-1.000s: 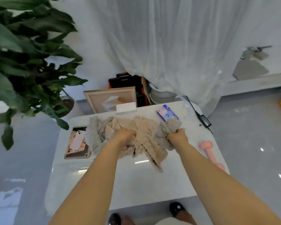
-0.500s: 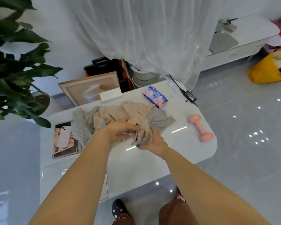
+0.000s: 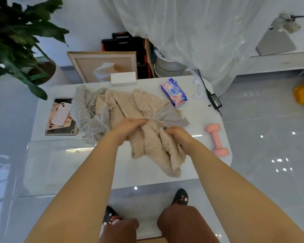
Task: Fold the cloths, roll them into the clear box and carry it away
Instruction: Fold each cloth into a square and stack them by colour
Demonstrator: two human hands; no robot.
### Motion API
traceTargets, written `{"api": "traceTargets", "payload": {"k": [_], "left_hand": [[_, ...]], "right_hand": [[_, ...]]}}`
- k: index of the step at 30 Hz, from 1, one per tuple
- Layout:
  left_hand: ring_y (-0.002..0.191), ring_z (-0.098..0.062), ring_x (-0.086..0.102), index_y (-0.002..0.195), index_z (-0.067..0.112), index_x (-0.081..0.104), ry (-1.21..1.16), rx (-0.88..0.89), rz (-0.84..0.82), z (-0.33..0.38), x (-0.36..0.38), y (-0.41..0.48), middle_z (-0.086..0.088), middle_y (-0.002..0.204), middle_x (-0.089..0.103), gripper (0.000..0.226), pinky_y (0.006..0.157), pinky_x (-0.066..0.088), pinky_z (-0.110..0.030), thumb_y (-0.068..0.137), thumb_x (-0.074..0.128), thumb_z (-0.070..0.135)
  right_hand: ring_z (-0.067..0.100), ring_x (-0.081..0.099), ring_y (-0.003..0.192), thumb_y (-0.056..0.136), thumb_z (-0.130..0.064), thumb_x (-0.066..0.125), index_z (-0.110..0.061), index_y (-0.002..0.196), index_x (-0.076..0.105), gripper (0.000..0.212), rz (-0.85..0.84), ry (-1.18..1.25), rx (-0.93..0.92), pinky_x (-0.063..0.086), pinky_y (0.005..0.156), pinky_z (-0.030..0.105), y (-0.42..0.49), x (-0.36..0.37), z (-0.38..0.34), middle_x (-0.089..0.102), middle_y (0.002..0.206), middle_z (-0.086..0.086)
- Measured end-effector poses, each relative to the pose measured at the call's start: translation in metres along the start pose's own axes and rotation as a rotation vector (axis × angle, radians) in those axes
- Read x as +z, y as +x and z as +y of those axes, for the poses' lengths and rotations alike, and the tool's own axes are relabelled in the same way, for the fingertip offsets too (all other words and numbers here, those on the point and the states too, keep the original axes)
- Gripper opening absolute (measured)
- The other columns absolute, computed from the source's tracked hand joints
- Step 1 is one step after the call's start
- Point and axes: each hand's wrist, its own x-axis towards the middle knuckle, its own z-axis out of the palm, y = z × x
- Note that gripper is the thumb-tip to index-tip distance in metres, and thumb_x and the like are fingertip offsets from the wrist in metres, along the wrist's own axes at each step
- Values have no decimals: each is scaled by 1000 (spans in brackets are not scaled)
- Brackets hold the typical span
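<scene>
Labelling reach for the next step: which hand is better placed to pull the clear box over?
Left, likely. The clear box sits at the left of the table, beside the left hand. The right hand is across the beige cloth from it. Both hands grip that cloth now.

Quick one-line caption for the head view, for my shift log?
Left hand and right hand grip a beige cloth over the white table, clear box to the left.

Glossy grey floor (image 3: 261,146) (glints of light), sheer white curtain (image 3: 191,32), white table (image 3: 200,111), leafy plant (image 3: 16,32)
</scene>
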Motion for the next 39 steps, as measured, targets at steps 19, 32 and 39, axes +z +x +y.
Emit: {"api": "traceTargets", "payload": {"k": [19,32,39], "left_hand": [[57,-13,47,63,15,47,624,202,-8,-237,7,291,1,62,48,50,60,37,-28,85,57,58],[128,-23,44,148,10,27,1008,142,-150,-223,10,298,-5,146,40,76,102,38,-29,87,66,34],[126,-24,45,144,13,34,1039,194,-62,-243,12,278,-5,145,42,74,106,36,-36,86,64,46]], "right_hand": [[14,60,75,77,-49,72,-18,80,64,31,-267,-866,-75,47,70,29,288,-10,190,64,80,-4],[11,63,71,71,-35,80,-22,73,73,15,-144,-853,-188,50,74,25,302,-7,199,70,67,-9],[17,46,62,69,-41,81,-13,61,49,43,-10,-800,-251,34,63,25,287,-2,210,50,61,-2]]}}
